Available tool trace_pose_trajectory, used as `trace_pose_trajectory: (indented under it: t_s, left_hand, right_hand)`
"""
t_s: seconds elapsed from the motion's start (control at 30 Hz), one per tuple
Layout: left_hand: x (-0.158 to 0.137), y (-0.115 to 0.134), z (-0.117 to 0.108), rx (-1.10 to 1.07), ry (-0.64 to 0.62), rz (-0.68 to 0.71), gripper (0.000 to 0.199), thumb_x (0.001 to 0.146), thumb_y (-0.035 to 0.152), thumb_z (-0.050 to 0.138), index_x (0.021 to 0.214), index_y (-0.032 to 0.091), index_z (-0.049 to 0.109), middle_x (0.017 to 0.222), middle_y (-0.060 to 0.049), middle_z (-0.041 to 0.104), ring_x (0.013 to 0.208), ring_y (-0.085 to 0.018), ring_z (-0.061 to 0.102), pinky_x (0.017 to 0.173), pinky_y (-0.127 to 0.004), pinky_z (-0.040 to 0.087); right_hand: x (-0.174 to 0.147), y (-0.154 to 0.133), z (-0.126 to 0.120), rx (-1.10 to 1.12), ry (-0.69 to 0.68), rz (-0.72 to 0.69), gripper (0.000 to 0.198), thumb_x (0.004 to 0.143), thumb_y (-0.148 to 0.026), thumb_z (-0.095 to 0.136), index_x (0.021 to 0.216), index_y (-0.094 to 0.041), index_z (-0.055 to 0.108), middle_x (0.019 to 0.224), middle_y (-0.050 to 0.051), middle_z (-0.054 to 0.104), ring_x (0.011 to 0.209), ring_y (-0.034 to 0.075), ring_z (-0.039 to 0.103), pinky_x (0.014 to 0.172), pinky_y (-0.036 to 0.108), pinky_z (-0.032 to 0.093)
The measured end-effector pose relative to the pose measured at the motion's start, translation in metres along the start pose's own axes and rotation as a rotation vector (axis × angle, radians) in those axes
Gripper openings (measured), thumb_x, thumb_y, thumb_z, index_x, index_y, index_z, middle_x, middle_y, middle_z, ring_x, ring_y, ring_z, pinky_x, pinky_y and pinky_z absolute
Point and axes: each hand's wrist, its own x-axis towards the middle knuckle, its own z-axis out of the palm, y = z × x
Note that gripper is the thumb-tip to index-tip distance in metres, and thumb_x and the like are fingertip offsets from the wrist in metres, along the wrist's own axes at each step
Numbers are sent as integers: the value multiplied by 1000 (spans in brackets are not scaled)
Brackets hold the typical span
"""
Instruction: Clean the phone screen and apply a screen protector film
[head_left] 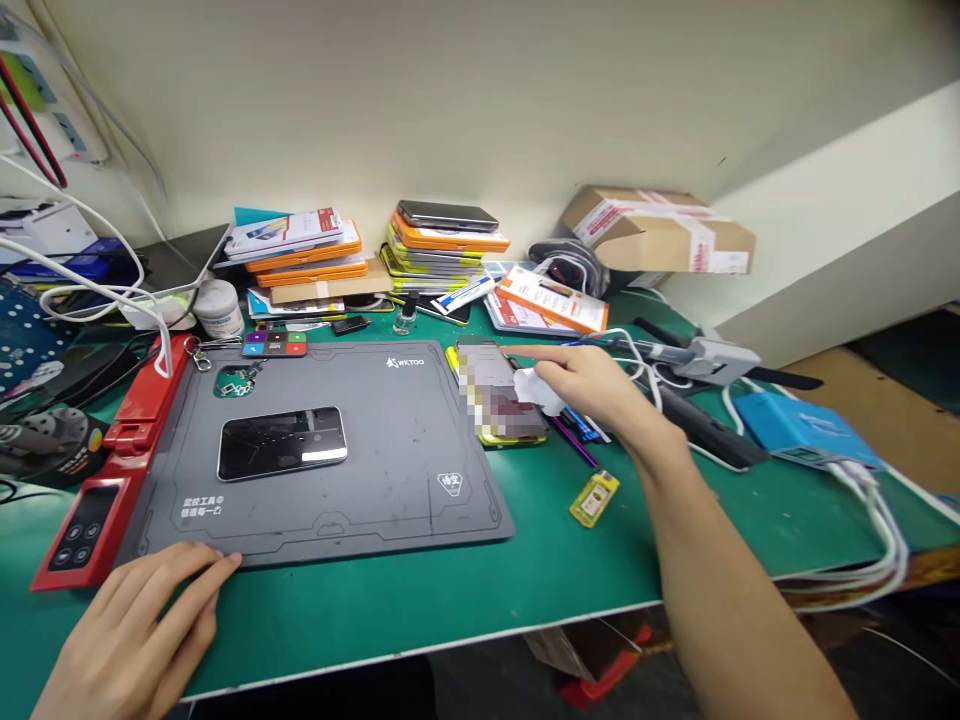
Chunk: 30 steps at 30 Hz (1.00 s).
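Observation:
My left hand [150,622] rests at the front left edge of the grey work mat [405,470], fingers stretched out, holding nothing. On the mat lies a phone [283,443] with a dark, glossy screen. My right hand [589,385] is over the right part of the bench, closed around a crumpled white tissue [537,391], its index finger extended to the left. Just beneath and left of it is a phone-like device [499,385] on a yellow-edged case, partly blurred out. I cannot tell whether the finger touches it.
A red tool strip [142,420] borders the mat's left side. Stacked orange and yellow cases [442,245] stand along the wall. A small yellow packet [595,499] lies front right. A blue charger [806,428] with white cables and a cardboard box [660,230] are at right.

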Motion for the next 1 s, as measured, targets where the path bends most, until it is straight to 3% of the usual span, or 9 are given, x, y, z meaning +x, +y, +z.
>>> trace_pose_trajectory:
  t_s: [0.1,0.27,0.43,0.63,0.83,1.0]
  left_hand:
    - [-5,-2,2,8,-15,-23,43,103,21,62,145,30,65,130,-7,72,117,-27,68,104,-44,49]
    - [-6,-1,-1,10,-43,-40,44,102,20,62,145,31,64,130,-6,72,118,-27,68,104,-46,50]
    - [-3,1,-1,8,-34,-29,43,102,18,61,144,29,65,127,-7,73,115,-28,69,102,-47,50]
    - [3,6,-4,9,-6,-9,44,102,15,61,144,27,64,127,-8,73,115,-27,68,103,-45,50]
    - [7,8,-7,4,8,-11,40,102,15,61,141,25,66,126,-9,73,114,-27,69,103,-44,49]
    - [6,7,-7,7,4,6,40,102,16,60,141,24,66,128,-9,72,114,-27,69,103,-45,49]
  right_hand:
    - [-4,2,2,77,9,29,60,88,-29,39,129,-14,80,104,9,84,81,24,70,70,29,48]
    - [-10,2,4,161,16,47,59,86,-31,41,125,-11,81,76,8,78,65,22,60,62,30,43]
    - [-11,1,6,203,42,53,55,83,-31,44,116,-13,84,78,8,77,63,20,55,61,31,40]
    - [-21,7,5,246,147,122,61,85,-32,39,121,-8,81,63,4,65,55,19,47,55,31,36]
    - [-11,0,11,233,82,69,54,85,-29,44,119,-13,83,87,7,80,68,20,57,68,30,43]
    - [-3,-1,11,259,61,53,54,84,-28,43,118,-13,83,86,7,79,65,20,55,64,30,42]
